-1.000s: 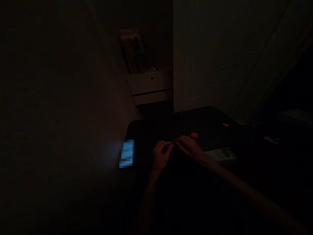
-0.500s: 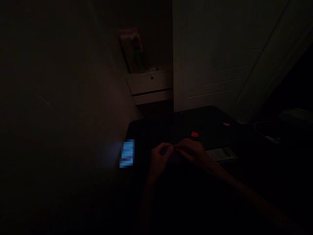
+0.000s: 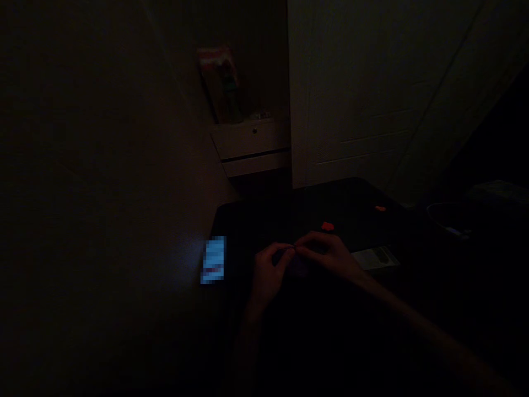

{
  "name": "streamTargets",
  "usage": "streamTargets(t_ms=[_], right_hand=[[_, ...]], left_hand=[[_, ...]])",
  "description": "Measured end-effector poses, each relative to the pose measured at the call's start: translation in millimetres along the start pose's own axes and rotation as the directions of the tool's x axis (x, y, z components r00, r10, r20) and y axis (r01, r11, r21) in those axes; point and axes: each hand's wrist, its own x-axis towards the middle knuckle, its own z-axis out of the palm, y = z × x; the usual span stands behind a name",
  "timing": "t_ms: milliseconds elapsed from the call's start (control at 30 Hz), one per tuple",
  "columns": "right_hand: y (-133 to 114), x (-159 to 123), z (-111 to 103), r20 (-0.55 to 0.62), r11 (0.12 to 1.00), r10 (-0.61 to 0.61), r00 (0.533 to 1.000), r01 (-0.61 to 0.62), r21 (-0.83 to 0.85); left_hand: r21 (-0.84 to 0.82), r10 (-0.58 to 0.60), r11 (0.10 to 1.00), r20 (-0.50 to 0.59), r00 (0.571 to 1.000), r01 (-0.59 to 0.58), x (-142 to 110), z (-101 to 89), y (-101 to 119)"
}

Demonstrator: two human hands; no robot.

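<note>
The room is very dark. My left hand (image 3: 270,273) and my right hand (image 3: 326,255) meet fingertip to fingertip over a black table (image 3: 256,220). Both are pinched closed around something small and dim between them, too dark to name. A small red piece (image 3: 327,226) lies on the table just beyond my right hand, and a second one (image 3: 380,208) lies farther right.
A lit phone screen (image 3: 215,259) glows at the table's left edge. A pale flat packet (image 3: 376,257) lies to the right of my right hand. A white drawer unit (image 3: 252,146) with a box on top stands against the wall, beside a white door (image 3: 372,94).
Both hands have stayed together and drifted slightly toward me; the view has shifted a little to the left.
</note>
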Motion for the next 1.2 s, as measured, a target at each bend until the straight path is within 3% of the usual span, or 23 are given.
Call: streamTargets(t_ms=[233,400,500,600,733,833,933,1067,1200], right_hand=[[-1.6,0.5,-1.6,0.01,1.0,0.002,1.0,-0.002,-0.009],[2.5,-0.4,-2.5,0.041,0.993,-0.1,0.994,0.103,-0.062],[8.0,0.9,-2.2,0.035,0.982,-0.164,0.986,0.167,-0.089],[19.5,4.6,-0.8,0.023,0.965,-0.226,0.974,0.227,-0.133],[44.6,10.9,2.1,0.079,0.852,-0.374,0.924,0.376,-0.364],[67.7,16.6,5.2,0.133,0.688,-0.449,0.884,0.436,-0.579],[91.1,22.6,10.6,0.205,0.59,-0.456,0.866,0.466,-0.659],[111.6,22.4,18.1,0.291,0.577,-0.37,0.882,0.464,-0.673],[110.1,8.5,16.0,0.309,0.549,-0.256,0.916,0.4,-0.734]], left_hand=[[0.028,0.014,1.0,-0.025,1.0,-0.013,1.3,0.7,3.1],[0.115,0.142,0.983,0.002,0.99,-0.142,1.7,-2.8,6.0],[0.185,0.256,0.947,0.06,0.965,-0.263,4.5,-7.2,3.9],[0.252,0.367,0.897,0.032,0.93,-0.363,11.1,-9.7,-4.2],[0.369,0.482,0.807,0.039,0.875,-0.461,21.3,-8.5,-23.8],[0.505,0.464,0.743,0.085,0.882,-0.44,25.3,-7.3,-43.2],[0.594,0.389,0.719,0.085,0.917,-0.36,24.7,-7.7,-62.8],[0.628,0.321,0.71,0.112,0.94,-0.317,19.6,-8.5,-81.0],[0.629,0.307,0.701,0.16,0.938,-0.337,13.1,-6.2,-85.2]])
